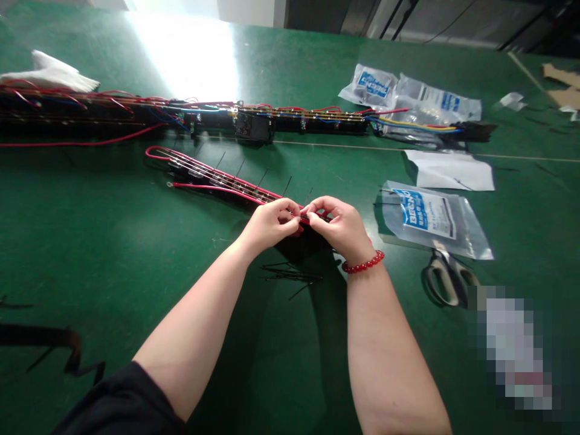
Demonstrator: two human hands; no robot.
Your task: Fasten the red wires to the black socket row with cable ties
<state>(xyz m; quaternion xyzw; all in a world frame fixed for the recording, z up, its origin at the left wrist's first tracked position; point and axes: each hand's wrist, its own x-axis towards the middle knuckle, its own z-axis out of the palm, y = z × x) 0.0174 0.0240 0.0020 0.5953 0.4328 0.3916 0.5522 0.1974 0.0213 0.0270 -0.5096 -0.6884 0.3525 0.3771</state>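
Observation:
A narrow black strip with metal rods and a looped red wire point(203, 158) lies slantwise on the green table. Thin black cable ties point(261, 179) stick up along it. My left hand point(274, 223) is closed in a pinch at the strip's near right part. Beside it my right hand point(338, 223), below which sits a red bead bracelet point(364, 263), pinches at the same spot. The fingertips of both meet around the red wire; what exactly is between them is hidden. Loose black cable ties point(290, 273) lie in a small pile below my hands.
Behind runs a long wired black assembly point(254, 125) with a ribbon of coloured wires. To the right lie a labelled plastic bag point(432, 217), more bags point(376, 86), white paper point(453, 170) and scissors point(446, 278). A white glove point(49, 74) rests at the far left, black strips point(40, 336) nearer.

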